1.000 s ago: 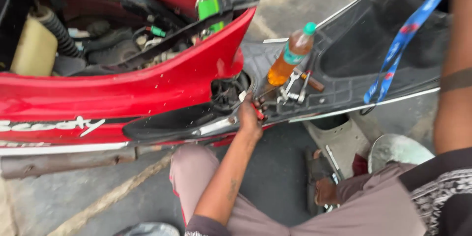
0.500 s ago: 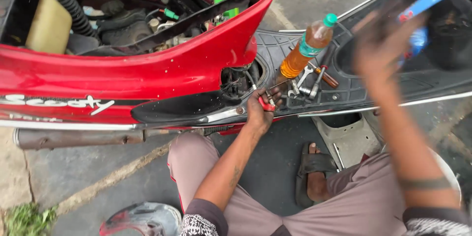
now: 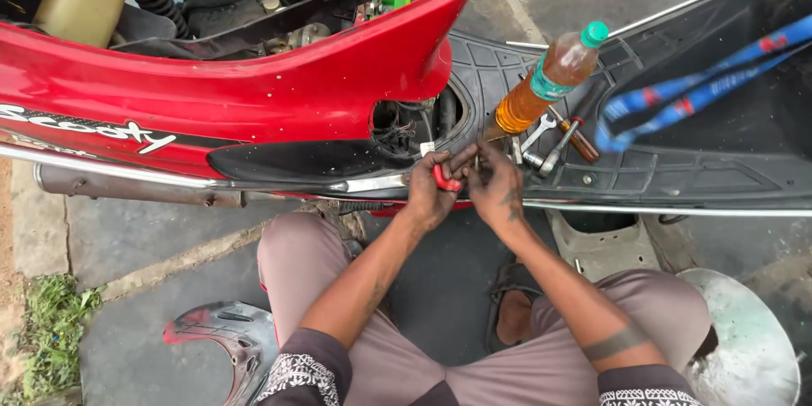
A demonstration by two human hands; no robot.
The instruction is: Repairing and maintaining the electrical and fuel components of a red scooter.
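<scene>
Item 1: your left hand (image 3: 430, 190), grip pressed together around a red-handled tool (image 3: 444, 179), which sits in the palm with its tip toward the opening (image 3: 414, 127) in the scooter's red panel (image 3: 254, 93).

Item 2: your right hand (image 3: 499, 186), just right of the left and touching it at the fingertips; its fingers are pinched at the tool's head, though what they pinch is too small to tell.

Item 3: black footboard (image 3: 677, 169), directly under and beyond both grips.

Item 4: bottle (image 3: 550, 80) of amber liquid, green cap, tilted, up and right of your right hand.

Item 5: spanners (image 3: 541, 139) and a wooden-handled tool (image 3: 579, 142), lying at the bottle's base, near the right grip.

Item 6: blue strap (image 3: 702, 89), well right of the grips.

Item 7: red-edged cover (image 3: 224, 342) on the floor, below your left arm.
</scene>
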